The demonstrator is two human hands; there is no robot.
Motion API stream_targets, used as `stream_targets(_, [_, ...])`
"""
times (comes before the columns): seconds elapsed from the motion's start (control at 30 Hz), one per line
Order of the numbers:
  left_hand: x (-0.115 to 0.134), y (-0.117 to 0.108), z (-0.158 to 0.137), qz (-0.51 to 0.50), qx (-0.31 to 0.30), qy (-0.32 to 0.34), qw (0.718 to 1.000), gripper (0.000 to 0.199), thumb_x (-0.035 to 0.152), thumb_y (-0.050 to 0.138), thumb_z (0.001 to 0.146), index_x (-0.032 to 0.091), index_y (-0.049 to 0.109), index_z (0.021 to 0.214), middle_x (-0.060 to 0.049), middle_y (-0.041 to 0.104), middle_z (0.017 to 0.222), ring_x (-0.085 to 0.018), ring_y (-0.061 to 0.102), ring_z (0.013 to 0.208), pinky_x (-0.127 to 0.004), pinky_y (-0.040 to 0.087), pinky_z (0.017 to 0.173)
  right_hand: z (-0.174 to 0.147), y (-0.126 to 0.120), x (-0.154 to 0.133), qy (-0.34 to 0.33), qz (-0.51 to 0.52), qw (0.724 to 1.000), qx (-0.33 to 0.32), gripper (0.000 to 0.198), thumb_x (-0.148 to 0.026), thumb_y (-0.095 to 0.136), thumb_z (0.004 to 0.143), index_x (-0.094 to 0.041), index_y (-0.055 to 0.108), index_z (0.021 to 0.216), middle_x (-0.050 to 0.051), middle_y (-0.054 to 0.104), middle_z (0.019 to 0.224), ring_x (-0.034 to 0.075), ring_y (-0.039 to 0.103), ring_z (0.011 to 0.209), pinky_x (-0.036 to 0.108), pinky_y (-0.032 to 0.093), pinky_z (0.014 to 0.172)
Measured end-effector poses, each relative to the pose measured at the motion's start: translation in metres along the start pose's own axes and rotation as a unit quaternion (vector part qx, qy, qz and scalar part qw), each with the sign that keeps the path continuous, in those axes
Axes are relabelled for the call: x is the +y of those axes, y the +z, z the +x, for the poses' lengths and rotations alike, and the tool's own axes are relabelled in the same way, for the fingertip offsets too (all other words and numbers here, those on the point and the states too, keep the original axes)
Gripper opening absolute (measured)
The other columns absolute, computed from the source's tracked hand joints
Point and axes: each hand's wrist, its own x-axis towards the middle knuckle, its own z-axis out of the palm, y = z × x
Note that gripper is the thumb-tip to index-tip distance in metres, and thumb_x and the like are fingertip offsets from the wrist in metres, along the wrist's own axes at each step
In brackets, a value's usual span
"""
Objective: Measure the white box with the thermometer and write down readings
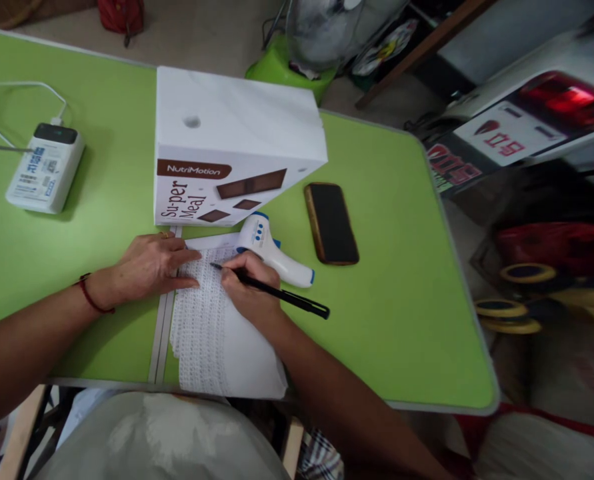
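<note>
Writing neatly on the paper (249,360), which lies by the near edge of the surface (401,327) with small rows filling its left part, should come down to a steady sheet and a light grip. The black pen (287,299) is pinched in the curled fingers of the right hand (251,283), its tip over the rows; whether it touches cannot be told. The left hand (147,270) is partly open, grasping nothing, thumb and fingertips resting at the sheet's left side; flat pressure there would likely prevent slipping. The thermometer (271,250) lies close by the writing knuckles, which could nudge it. Beyond, the white box (237,113) leaves little room for sliding the sheet away; the phone (333,223) lies farther right.
</note>
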Motion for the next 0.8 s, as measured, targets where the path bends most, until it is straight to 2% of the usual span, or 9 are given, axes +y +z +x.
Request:
stream_targets(0.33, [-0.002, 0.002, -0.001, -0.004, 0.007, 0.005, 1.0, 0.044, 0.054, 0.078, 0.089, 0.016, 0.075, 0.11, -0.002, 0.073, 0.082, -0.022, 0.07, 0.07, -0.032, 0.049, 0.059, -0.003, 0.001, 0.005, -0.013, 0.0, 1.0, 0.021, 0.01, -0.018, 0.057, 0.073, -0.025, 0.055, 0.066, -0.007, 0.057, 0.055, 0.011, 0.051, 0.048, 0.025, 0.044, 0.049])
stream_targets(0.4, [-0.001, 0.002, -0.001, -0.005, 0.01, 0.008, 1.0, 0.042, 0.055, 0.072, 0.094, 0.016, 0.074, 0.11, -0.002, 0.072, 0.081, -0.021, 0.069, 0.07, -0.031, 0.048, 0.059, -0.004, 0.0, 0.007, -0.035, -0.018, 0.999, 0.023, 0.01, -0.017, 0.058, 0.078, -0.025, 0.059, 0.072, -0.006, 0.061, 0.059, 0.011, 0.054, 0.051, 0.026, 0.047, 0.051])
stream_targets(0.43, [-0.001, 0.001, 0.0, -0.008, 0.025, 0.015, 1.0, 0.04, 0.054, 0.068, 0.098, 0.016, 0.072, 0.109, -0.002, 0.071, 0.081, -0.02, 0.068, 0.069, -0.031, 0.048, 0.059, -0.003, -0.001, 0.009, -0.069, -0.029, 0.997, 0.013, 0.01, -0.016, 0.059, 0.08, -0.025, 0.062, 0.077, -0.005, 0.064, 0.064, 0.012, 0.057, 0.054, 0.026, 0.049, 0.053])
stream_targets(0.47, [-0.001, 0.0, 0.001, -0.014, 0.054, 0.02, 0.998, 0.038, 0.052, 0.064, 0.101, 0.016, 0.071, 0.105, -0.002, 0.07, 0.08, -0.02, 0.067, 0.069, -0.031, 0.048, 0.06, -0.003, -0.003, 0.01, -0.118, -0.04, 0.992, -0.005, 0.011, -0.015, 0.059, 0.084, -0.024, 0.066, 0.083, -0.003, 0.067, 0.07, 0.013, 0.06, 0.059, 0.027, 0.052, 0.057])
stream_targets(0.53, [-0.001, -0.004, 0.003, -0.031, 0.157, 0.021, 0.987, 0.03, 0.046, 0.064, 0.102, 0.017, 0.064, 0.095, -0.001, 0.065, 0.077, -0.018, 0.063, 0.068, -0.03, 0.047, 0.06, -0.001, -0.007, 0.011, -0.237, -0.072, 0.968, -0.047, 0.017, -0.013, 0.058, 0.09, -0.023, 0.069, 0.098, 0.002, 0.071, 0.082, 0.015, 0.065, 0.071, 0.03, 0.055, 0.064])
stream_targets(0.6, [-0.002, -0.008, 0.006, -0.042, 0.283, 0.01, 0.958, 0.025, 0.037, 0.071, 0.098, 0.02, 0.055, 0.092, 0.002, 0.058, 0.075, -0.016, 0.058, 0.067, -0.028, 0.045, 0.06, 0.001, -0.012, 0.012, -0.332, -0.12, 0.932, -0.085, 0.022, -0.01, 0.055, 0.095, -0.019, 0.07, 0.109, 0.006, 0.07, 0.09, 0.018, 0.066, 0.079, 0.031, 0.056, 0.068])
stream_targets(0.67, [-0.007, -0.009, 0.008, -0.055, 0.379, -0.021, 0.924, 0.031, 0.034, 0.079, 0.092, 0.022, 0.051, 0.098, 0.003, 0.053, 0.078, -0.015, 0.053, 0.069, -0.028, 0.044, 0.06, 0.003, -0.016, 0.011, -0.382, -0.179, 0.9, -0.109, 0.026, -0.008, 0.051, 0.099, -0.017, 0.068, 0.116, 0.009, 0.069, 0.094, 0.019, 0.065, 0.084, 0.033, 0.055, 0.072])
stream_targets(0.73, [-0.016, -0.003, 0.007, -0.088, 0.429, -0.083, 0.895, 0.043, 0.043, 0.083, 0.087, 0.024, 0.051, 0.108, 0.0, 0.052, 0.089, -0.017, 0.052, 0.076, -0.03, 0.046, 0.064, 0.003, -0.018, 0.009, -0.409, -0.222, 0.875, -0.13, 0.028, -0.007, 0.05, 0.1, -0.017, 0.067, 0.12, 0.009, 0.069, 0.098, 0.02, 0.064, 0.087, 0.033, 0.053, 0.076])
stream_targets(0.8, [-0.028, 0.007, 0.006, -0.116, 0.422, -0.145, 0.887, 0.062, 0.055, 0.085, 0.081, 0.025, 0.051, 0.123, -0.006, 0.054, 0.109, -0.023, 0.057, 0.095, -0.038, 0.052, 0.078, 0.002, -0.018, 0.007, -0.423, -0.247, 0.859, -0.152, 0.029, -0.006, 0.05, 0.1, -0.016, 0.066, 0.121, 0.008, 0.069, 0.098, 0.02, 0.062, 0.086, 0.034, 0.051, 0.076])
